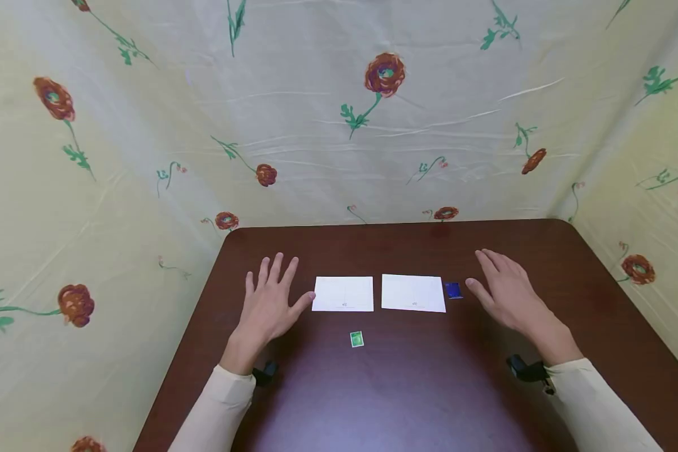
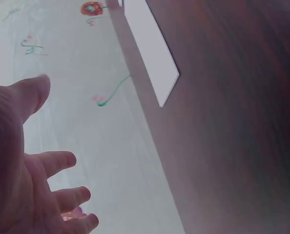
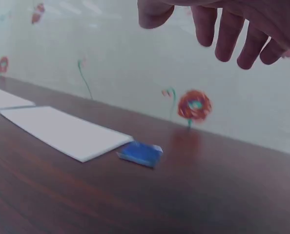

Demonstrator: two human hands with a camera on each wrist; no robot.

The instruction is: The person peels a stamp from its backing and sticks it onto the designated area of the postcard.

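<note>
My left hand (image 1: 267, 306) is held over the left part of the table, fingers spread, with nothing in it. Its thumb tip overlaps the edge of the left white card (image 1: 342, 293) in the head view. A second white card (image 1: 413, 292) lies just right of the first, each with small print near its lower edge. Against the right card's side sits a small flat blue square packet (image 1: 454, 290). My right hand (image 1: 507, 295) is raised right of that packet, empty, its fingers loosely extended. Nearer me lies a small green stamp with a white border (image 1: 356, 339).
The dark brown table (image 1: 407, 395) has rounded far corners. Behind it and at both sides hangs pale cloth (image 1: 311, 75) printed with red flowers. A black wrist strap part (image 1: 525, 369) shows under each forearm.
</note>
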